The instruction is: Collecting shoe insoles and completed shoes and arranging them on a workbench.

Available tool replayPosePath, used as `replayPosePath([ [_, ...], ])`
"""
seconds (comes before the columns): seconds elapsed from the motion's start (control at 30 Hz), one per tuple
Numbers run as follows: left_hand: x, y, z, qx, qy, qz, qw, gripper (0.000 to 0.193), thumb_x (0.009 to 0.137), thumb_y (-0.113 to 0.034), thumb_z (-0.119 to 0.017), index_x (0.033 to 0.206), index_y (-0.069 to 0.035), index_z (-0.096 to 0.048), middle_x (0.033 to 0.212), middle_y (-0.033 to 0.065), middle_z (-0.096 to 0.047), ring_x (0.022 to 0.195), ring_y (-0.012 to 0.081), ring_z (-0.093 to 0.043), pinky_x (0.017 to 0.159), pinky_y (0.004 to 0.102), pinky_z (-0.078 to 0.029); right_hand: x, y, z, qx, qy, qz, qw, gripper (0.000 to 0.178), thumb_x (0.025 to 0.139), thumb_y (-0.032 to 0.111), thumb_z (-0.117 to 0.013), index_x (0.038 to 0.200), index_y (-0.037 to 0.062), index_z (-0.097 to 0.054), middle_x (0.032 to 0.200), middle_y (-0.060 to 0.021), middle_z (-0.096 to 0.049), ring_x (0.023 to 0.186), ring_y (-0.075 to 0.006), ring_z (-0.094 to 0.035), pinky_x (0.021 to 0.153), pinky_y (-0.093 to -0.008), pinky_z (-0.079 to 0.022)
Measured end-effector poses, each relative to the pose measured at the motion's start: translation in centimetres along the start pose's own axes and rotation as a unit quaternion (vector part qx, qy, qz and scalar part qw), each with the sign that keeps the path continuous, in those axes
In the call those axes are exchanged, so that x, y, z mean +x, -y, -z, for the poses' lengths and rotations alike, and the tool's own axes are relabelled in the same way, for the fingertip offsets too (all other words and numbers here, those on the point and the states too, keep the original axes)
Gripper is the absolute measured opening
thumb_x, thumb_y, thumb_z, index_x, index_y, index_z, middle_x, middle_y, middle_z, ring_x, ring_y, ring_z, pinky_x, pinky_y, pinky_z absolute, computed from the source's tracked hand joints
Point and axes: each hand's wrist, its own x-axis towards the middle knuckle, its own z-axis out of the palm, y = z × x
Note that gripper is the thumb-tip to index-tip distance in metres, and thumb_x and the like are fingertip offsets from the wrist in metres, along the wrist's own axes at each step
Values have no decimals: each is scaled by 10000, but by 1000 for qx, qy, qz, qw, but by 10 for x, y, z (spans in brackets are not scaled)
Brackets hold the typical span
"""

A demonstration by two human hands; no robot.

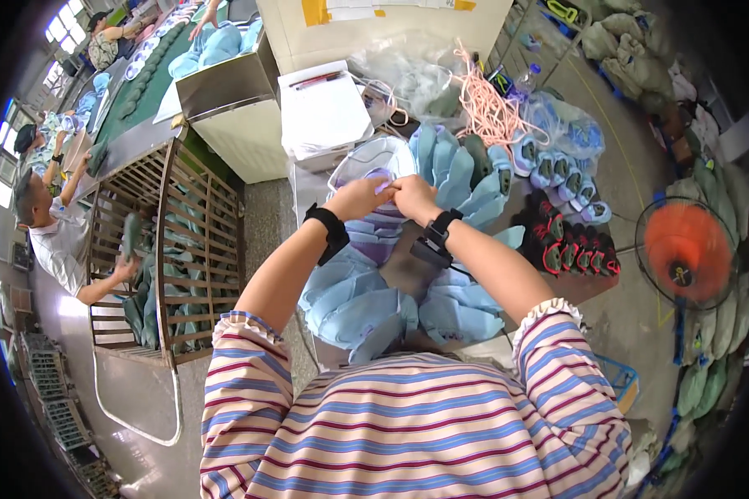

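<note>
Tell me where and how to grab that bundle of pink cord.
Probably best: close the right hand, the nearer one, around the thick middle of the pink cord bundle, coming from above. Its strands lie loose with ends straggling out, while clear plastic and blue-and-white shoes crowd its sides.

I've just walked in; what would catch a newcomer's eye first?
Probably the bare left hand and right hand, meeting at the centre among curved light-blue fabric pieces. Beyond them, slightly right, lies a tangled heap of thin pale-pink cords. A round orange fan in a dark cage stands far right.
</note>
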Motion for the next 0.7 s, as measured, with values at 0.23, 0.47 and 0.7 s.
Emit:
replayPosePath([
  [0.23, -11, -11, -2, 216, 176, 16, 960, 316, 780, -319, -582, 1067, -186, -580, 1002, 58, -613, 955, 257, -570, 740, 578, -328, 40, 50, 110, 150, -135, 111, 973, 201, 743, 250, -609, 705, 63, -672, 538, -114, -563, 504, -207, -560, 496, -318, -411],
  [0.47, 8, -14, 0, 229, 197, 71, 951, 249, 779, -290, -578, 987, -154, -598, 987, 81, -610, 976, 288, -554, 729, 537, -362, -13, 127, 171, 354, -184, 208, 893, 197, 797, 168, -603, 729, -8, -656, 585, -54, -593, 544, -107, -510, 519, -240, -400],
  [0.7, 5, 2, 17, 140, 58, -60, 987, 402, 763, -299, -607, 1103, -97, -535, 1080, 176, -551, 1017, 352, -507, 854, 470, -390, -102, 60, 208, 238, 98, 281, 925, 711, 775, 281, -649, 1324, 33, -271, 1253, -154, -440, 1143, -202, -444, 939, -331, -374],
])
